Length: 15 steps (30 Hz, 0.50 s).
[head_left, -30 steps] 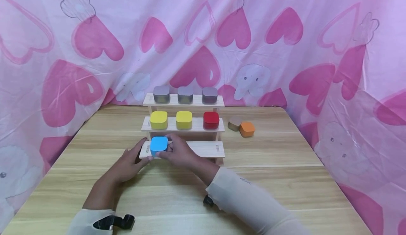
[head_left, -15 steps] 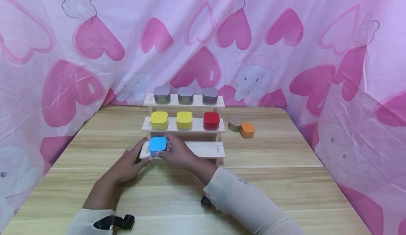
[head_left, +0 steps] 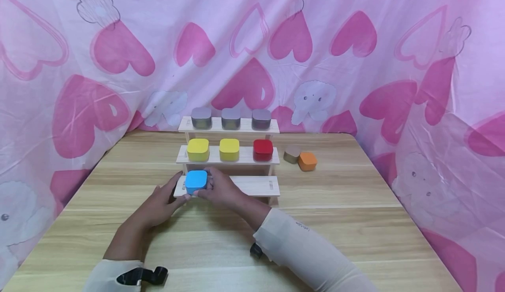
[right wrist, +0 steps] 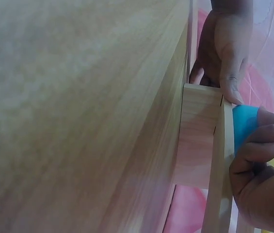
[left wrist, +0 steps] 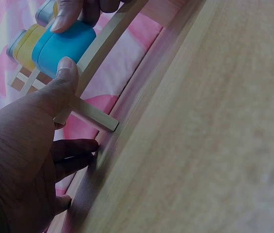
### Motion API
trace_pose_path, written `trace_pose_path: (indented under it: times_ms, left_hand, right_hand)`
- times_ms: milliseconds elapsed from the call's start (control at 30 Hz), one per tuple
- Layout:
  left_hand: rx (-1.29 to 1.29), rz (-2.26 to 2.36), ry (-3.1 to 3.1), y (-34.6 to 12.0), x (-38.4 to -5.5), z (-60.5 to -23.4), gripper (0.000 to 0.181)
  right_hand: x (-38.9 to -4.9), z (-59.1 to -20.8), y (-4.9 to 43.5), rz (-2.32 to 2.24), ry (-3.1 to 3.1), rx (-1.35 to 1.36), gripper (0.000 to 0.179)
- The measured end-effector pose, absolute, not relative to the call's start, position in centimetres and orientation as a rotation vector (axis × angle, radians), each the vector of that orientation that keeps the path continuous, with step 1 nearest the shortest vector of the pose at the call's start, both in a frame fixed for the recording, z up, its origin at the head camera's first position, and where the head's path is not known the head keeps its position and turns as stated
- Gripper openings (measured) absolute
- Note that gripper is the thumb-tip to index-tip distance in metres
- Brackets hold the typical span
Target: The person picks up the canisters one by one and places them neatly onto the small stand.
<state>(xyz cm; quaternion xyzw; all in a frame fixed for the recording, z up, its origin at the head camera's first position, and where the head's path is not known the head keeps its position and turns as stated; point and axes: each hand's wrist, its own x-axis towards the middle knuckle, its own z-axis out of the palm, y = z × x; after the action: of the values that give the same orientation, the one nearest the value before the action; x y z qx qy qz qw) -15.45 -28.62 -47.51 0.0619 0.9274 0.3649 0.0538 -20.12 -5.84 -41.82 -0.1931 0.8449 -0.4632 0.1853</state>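
A blue rounded-square block (head_left: 196,180) sits near the left end of the lowest shelf (head_left: 252,186) of a three-tier wooden rack. My right hand (head_left: 225,191) pinches this block from its right side, thumb in front and fingers behind. At that shelf's left end my left hand (head_left: 159,206) grips the rack, with its thumb along the front edge beside the block (left wrist: 61,46). In the left wrist view, the other left fingers (left wrist: 73,158) reach down below the shelf by the tabletop. The right wrist view shows the right fingers (right wrist: 258,155) curled at the block.
Two yellow blocks (head_left: 198,150) (head_left: 229,149) and a red block (head_left: 262,150) stand on the middle shelf. Several grey blocks (head_left: 230,119) line the top shelf. A grey-brown block (head_left: 292,154) and an orange block (head_left: 307,161) lie right of the rack. A pink heart-patterned cloth (head_left: 244,29) hangs behind.
The blue block has shifted slightly left along the lowest shelf with my right hand, mostly in the first half second. My left hand has stayed in place.
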Motion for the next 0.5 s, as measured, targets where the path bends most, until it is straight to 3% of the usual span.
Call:
trace_pose_path:
  times_ms: [233, 500]
  left_hand:
    - [0.180, 1.100, 2.825, -28.6, -15.4, -47.5, 0.094]
    - [0.163, 1.087, 2.817, -28.6, -15.5, -47.5, 0.095]
  right_hand:
    - [-19.5, -41.6, -5.4, -1.290, 2.441, -0.593, 0.086]
    - [-18.0, -41.0, -3.8, -1.161, 2.451, -0.449, 0.098]
